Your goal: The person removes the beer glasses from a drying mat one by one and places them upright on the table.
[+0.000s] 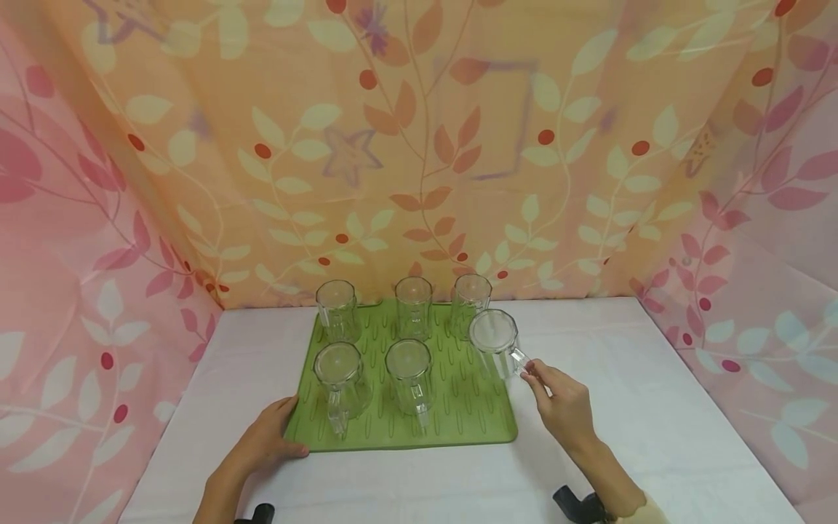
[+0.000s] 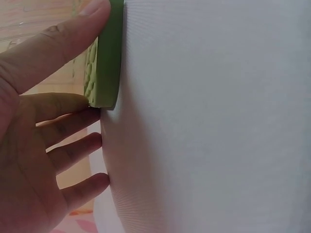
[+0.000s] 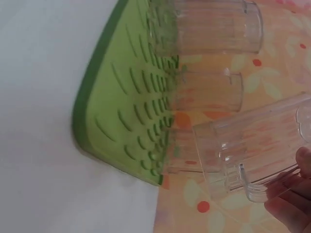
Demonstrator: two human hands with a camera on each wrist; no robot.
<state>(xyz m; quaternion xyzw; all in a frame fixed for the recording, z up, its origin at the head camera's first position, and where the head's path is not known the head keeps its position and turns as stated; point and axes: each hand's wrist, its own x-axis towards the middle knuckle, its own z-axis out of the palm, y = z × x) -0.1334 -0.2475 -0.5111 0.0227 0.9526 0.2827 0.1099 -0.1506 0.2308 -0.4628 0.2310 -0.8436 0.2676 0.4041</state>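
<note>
My right hand (image 1: 564, 404) pinches the handle of a clear glass mug (image 1: 494, 342) between thumb and fingers. That mug (image 3: 257, 145) is tilted in the right wrist view and is held above the right side of a green ribbed mat (image 1: 458, 407). My left hand (image 1: 267, 437) rests at the mat's front left corner, its thumb along the front edge and its fingers at the left side. The left wrist view shows these fingers (image 2: 80, 150) mostly straight. Two mugs stand in the mat's front row, one at left (image 1: 340, 378) and one in the middle (image 1: 409, 375).
Three more glass mugs stand along the mat's back edge, at left (image 1: 337, 313), middle (image 1: 414, 309) and right (image 1: 470, 306). A white cloth (image 1: 589, 327) covers the table. Leaf-patterned curtains (image 1: 419, 145) rise behind and at both sides.
</note>
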